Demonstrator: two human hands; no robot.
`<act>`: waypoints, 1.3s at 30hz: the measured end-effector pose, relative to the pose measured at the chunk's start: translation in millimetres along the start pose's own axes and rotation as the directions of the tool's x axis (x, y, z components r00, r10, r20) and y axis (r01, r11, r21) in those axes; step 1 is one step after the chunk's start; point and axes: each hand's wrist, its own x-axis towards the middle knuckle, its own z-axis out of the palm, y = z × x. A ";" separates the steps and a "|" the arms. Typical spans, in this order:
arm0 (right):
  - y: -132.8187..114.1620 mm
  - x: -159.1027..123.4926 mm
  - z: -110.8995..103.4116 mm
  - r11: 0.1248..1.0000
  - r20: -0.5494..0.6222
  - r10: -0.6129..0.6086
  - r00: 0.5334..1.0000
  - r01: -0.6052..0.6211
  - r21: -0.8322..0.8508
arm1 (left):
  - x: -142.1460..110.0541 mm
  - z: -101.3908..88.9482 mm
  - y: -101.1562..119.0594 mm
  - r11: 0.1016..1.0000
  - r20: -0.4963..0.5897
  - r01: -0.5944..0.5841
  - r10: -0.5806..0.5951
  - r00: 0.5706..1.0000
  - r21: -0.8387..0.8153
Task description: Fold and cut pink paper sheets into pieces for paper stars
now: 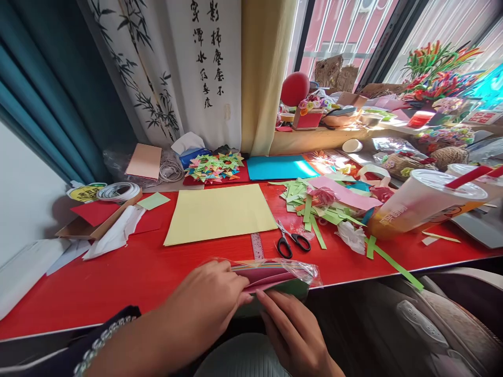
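At the table's front edge, both hands grip a pack of coloured paper (271,274) in a transparent plastic sleeve (308,272). My left hand (214,293) closes over its left part, with the thumb near the opening. From below and the right, my right hand (293,324) pinches the near side, fingertips close to the left thumb. Pink, red and green sheets show between the hands. Just beyond the pack lie black-handled scissors (290,242), a ruler (257,246) partly under paper, and a stack of pale yellow paper (220,212).
Green paper strips (314,204) are heaped at the right, near a lidded drink cup (420,201). Blue paper (281,167) and a pile of folded paper pieces (215,166) lie at the back. A cardboard tray (84,229) with red paper sits at the left.
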 end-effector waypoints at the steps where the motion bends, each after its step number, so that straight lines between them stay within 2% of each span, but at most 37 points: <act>1: 1.1 0.2 -0.1 1.000 0.005 -0.004 1.000 0.004 0.010 | 3.6 -3.2 -2.9 0.998 0.081 0.040 -0.037 0.996 -0.042; 4: 5.9 -0.4 -2.6 0.999 -0.010 -0.004 1.000 0.004 0.033 | 14.9 -9.3 -11.8 0.970 0.225 0.199 -0.163 0.961 -0.144; 8: 12.7 -0.5 -10.3 0.998 -0.093 0.032 0.995 -0.037 -0.058 | 24.0 -9.4 -22.6 0.885 0.304 0.340 -0.245 0.921 -0.319; 10: 16.0 -0.2 -12.5 0.986 -0.153 0.079 0.985 -0.100 -0.137 | 25.4 -7.6 -26.5 0.843 0.338 0.379 -0.254 0.906 -0.382; 12: 19.9 -1.0 -11.5 0.961 -0.208 0.208 0.956 -0.239 -0.137 | 26.1 -5.9 -29.0 0.807 0.364 0.407 -0.259 0.895 -0.427; 14: 24.7 -3.6 -8.4 0.889 -0.163 0.455 0.875 -0.457 0.025 | 26.9 -5.1 -30.5 0.784 0.383 0.425 -0.260 0.887 -0.452; 16: 30.2 -7.4 -5.6 0.687 0.050 0.691 0.721 -0.676 0.266 | 27.9 -6.6 -31.7 0.778 0.387 0.427 -0.256 0.886 -0.461; 18: 35.3 -10.8 -4.7 0.428 0.279 0.779 0.562 -0.801 0.419 | 28.9 -11.2 -32.9 0.779 0.409 0.427 -0.241 0.880 -0.459; 19: 37.3 -12.0 -5.1 0.330 0.349 0.787 0.509 -0.824 0.460 | 29.4 -14.6 -33.7 0.773 0.431 0.423 -0.216 0.876 -0.472; 21: 39.7 -13.4 -6.3 0.223 0.389 0.799 0.457 -0.828 0.514 | 30.1 -22.4 -35.7 0.746 0.478 0.404 -0.131 0.869 -0.530; 23: 40.0 -14.3 -7.3 0.192 0.366 0.820 0.441 -0.813 0.549 | 30.7 -28.3 -38.0 0.711 0.499 0.385 -0.055 0.865 -0.589; 25: 38.9 -15.3 -7.2 0.178 0.342 0.839 0.424 -0.807 0.563 | 31.4 -29.6 -40.1 0.681 0.490 0.381 -0.037 0.871 -0.625; 28: 36.9 -17.0 -6.4 0.178 0.335 0.845 0.417 -0.810 0.558 | 32.6 -23.3 -41.5 0.641 0.463 0.404 -0.085 0.883 -0.653; 32: 35.1 -18.4 -6.0 0.203 0.327 0.841 0.432 -0.811 0.549 | 32.5 -12.4 -41.4 0.574 0.466 0.460 -0.150 0.872 -0.677; 36: 32.4 -19.9 -5.3 0.224 0.321 0.837 0.444 -0.812 0.539 | 29.9 -9.2 -41.0 0.527 0.472 0.470 -0.143 0.870 -0.708; 39: 30.7 -20.8 -4.8 0.230 0.295 0.852 0.433 -0.815 0.533 | 27.5 -9.3 -40.5 0.509 0.476 0.476 -0.141 0.868 -0.717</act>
